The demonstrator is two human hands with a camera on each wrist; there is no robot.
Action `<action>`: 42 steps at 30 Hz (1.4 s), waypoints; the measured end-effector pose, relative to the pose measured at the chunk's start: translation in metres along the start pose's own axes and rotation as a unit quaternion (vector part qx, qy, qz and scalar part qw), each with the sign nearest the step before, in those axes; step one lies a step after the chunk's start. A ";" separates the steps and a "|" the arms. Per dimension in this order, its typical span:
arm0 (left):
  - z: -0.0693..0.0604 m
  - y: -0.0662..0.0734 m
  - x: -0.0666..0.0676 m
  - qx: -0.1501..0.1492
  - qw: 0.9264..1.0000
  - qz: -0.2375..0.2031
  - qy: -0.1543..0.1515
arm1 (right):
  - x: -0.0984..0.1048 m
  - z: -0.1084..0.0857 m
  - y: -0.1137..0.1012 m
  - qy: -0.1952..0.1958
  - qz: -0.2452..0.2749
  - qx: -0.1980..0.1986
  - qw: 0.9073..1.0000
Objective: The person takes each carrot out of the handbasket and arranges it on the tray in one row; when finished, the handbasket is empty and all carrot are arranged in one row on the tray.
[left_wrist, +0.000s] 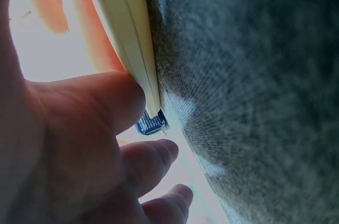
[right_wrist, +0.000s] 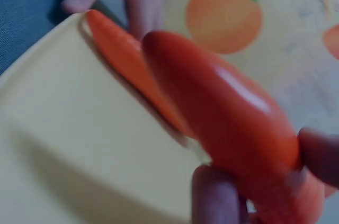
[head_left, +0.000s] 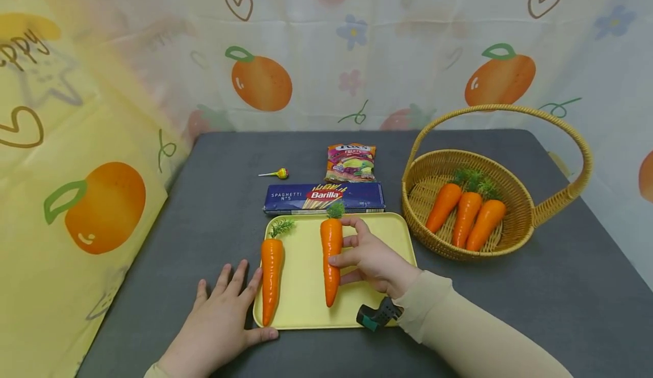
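My right hand (head_left: 374, 256) grips an orange carrot (head_left: 331, 259) between thumb and fingers over the middle of a pale yellow tray (head_left: 301, 287). In the right wrist view that held carrot (right_wrist: 228, 113) is raised above the tray, its tip toward the other carrot. This second carrot (head_left: 272, 279) lies along the tray's left side, green top away from me. Beside the tray's left edge my left hand (head_left: 219, 315) is spread on the table, fingers fairly straight. Its index finger touches the rim; the left wrist view shows the tray's edge (left_wrist: 124, 33) against the hand.
A wicker basket (head_left: 418, 219) with a tall handle stands at the right, three carrots (head_left: 466, 211) inside. Behind the tray lies a blue spaghetti box (head_left: 285, 196), then a candy bag (head_left: 352, 162) and a lollipop (head_left: 282, 173). A black wrist strap (head_left: 377, 314) shows near the right sleeve.
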State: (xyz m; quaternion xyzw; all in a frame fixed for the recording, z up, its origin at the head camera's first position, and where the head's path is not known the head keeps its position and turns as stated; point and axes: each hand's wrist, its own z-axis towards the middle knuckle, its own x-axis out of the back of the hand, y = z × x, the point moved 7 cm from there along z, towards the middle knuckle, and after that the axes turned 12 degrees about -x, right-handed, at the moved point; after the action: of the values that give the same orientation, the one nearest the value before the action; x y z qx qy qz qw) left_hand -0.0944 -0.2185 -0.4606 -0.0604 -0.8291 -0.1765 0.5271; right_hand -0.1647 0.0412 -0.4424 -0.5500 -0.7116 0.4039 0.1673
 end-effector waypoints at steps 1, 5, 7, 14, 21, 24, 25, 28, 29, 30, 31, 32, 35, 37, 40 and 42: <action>0.000 0.000 0.000 0.001 1.000 0.000 -0.001 | -0.006 0.004 0.002 -0.004 -0.001 -0.002 1.000; 0.000 -0.001 0.001 0.005 1.000 -0.001 -0.002 | -0.027 0.018 0.010 -0.021 -0.006 -0.014 1.000; 0.000 -0.001 0.001 0.003 1.000 -0.002 0.000 | -0.036 0.022 0.014 -0.026 -0.009 -0.021 0.999; -0.001 0.001 0.003 -0.003 1.000 0.000 0.011 | -0.052 0.027 0.021 -0.012 -0.022 -0.030 0.999; -0.001 0.000 0.003 0.005 1.000 -0.002 0.009 | -0.060 0.025 0.016 0.045 -0.115 -0.016 0.992; -0.001 0.000 0.003 0.004 1.000 -0.002 0.010 | -0.062 0.024 0.014 0.065 -0.155 -0.009 0.986; -0.001 0.000 0.003 0.003 1.000 -0.002 0.011 | -0.062 0.024 0.013 0.069 -0.161 -0.008 0.985; -0.001 0.000 0.003 0.001 1.000 -0.005 0.010 | -0.061 0.023 0.013 0.070 -0.159 -0.011 0.985; -0.001 0.000 0.002 0.001 1.000 -0.006 0.009 | -0.061 0.023 0.014 0.068 -0.154 -0.014 0.986; 0.000 0.000 0.002 0.001 1.000 -0.007 0.008 | -0.060 0.023 0.015 0.066 -0.147 -0.018 0.987; 0.000 0.000 0.001 0.001 1.000 -0.007 0.007 | -0.059 0.022 0.015 0.063 -0.140 -0.022 0.988; 0.000 0.000 0.001 0.002 1.000 -0.007 0.006 | -0.058 0.022 0.015 0.060 -0.134 -0.025 0.989; 0.001 0.000 0.001 0.003 1.000 -0.004 0.006 | -0.056 0.022 0.015 0.052 -0.121 -0.031 0.991; 0.001 -0.001 0.001 0.004 1.000 -0.003 0.007 | -0.054 0.020 0.014 0.049 -0.121 -0.033 0.991; 0.000 0.000 0.002 0.000 1.000 0.002 0.012 | -0.051 0.017 0.010 0.047 -0.117 -0.032 0.992; -0.001 -0.001 0.002 -0.001 1.000 0.003 0.016 | -0.049 0.013 0.006 0.043 -0.110 -0.028 0.993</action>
State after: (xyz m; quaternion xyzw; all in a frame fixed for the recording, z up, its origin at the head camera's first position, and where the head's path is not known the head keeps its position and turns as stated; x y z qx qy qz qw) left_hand -0.0947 -0.2197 -0.4583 -0.0600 -0.8205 -0.1766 0.5404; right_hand -0.1532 -0.0083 -0.4449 -0.4895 -0.7710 0.3391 0.2256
